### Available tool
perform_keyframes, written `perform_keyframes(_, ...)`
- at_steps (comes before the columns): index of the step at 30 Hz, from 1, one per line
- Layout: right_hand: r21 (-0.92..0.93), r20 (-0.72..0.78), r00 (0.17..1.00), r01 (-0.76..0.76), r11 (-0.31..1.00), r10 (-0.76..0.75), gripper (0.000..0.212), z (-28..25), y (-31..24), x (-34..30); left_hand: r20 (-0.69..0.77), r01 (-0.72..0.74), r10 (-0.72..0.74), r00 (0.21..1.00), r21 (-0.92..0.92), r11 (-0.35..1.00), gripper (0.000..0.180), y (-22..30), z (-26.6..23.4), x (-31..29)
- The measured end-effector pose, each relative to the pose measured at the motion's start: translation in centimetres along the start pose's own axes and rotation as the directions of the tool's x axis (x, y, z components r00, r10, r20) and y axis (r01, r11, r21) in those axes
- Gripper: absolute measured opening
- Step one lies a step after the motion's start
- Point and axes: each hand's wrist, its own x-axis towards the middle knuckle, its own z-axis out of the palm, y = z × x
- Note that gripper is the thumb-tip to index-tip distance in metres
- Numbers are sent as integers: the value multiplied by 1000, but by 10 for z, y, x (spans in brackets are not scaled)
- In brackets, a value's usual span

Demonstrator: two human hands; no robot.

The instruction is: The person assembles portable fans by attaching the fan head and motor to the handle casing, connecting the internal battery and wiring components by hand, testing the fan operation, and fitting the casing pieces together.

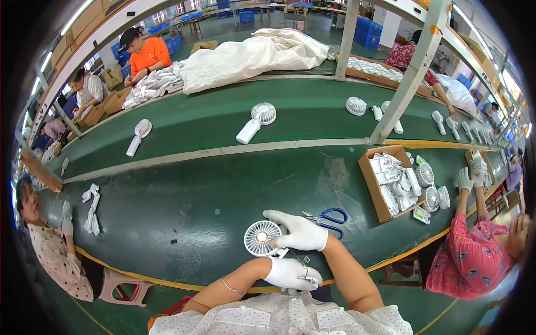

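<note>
Fan head (pixel 261 238), white and round with an orange hub behind its grille, lies on the dark green table (pixel 212 195) just in front of the person, close to the near edge. The right hand (pixel 298 231), in a white glove, rests against the fan's right side with the fingers stretched over it, pinning rather than clenching it. The left hand (pixel 290 273), also gloved, sits just below, nearer the body, curled around a small part that is too tiny to make out; whether it grips tightly cannot be told. Blue-handled scissors (pixel 329 218) lie on the table just beyond the right hand. Farther right stands an open cardboard box (pixel 371 184) filled with white plastic parts, with loose round fan grilles (pixel 427 187) beside it, and a co-worker in a red patterned top reaches gloved hands toward that area. Beyond a pale strip, the green conveyor belt (pixel 312 109) carries finished white handheld fans (pixel 255 123), spaced well apart. At far left another person sits by a small cluster of white parts (pixel 91 209).
</note>
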Motion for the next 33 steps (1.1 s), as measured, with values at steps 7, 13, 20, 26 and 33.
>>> perform_keyframes(7,-40,54,999,13,999,-11,89,3,-2,2,-32,-47,46,998,-23,999,43,-6,2,2)
perform_keyframes(13,235,0,999,-45,971,46,90,10,-7,-3,-74,-67,64,995,-39,997,45,-9,7,-1)
perform_keyframes(20,824,-409,909,332,460,78,56,-32,-2,-12,-451,-150,49,891,-190,970,47,-13,-9,-19)
perform_keyframes(26,681,-588,808,481,552,22,55,-39,-34,-30,-914,-778,-81,398,-383,499,39,-47,-32,-40)
perform_keyframes(33,609,-552,834,404,683,-1,46,8,-31,-9,-969,-637,-89,229,-219,739,34,-53,-29,-34)
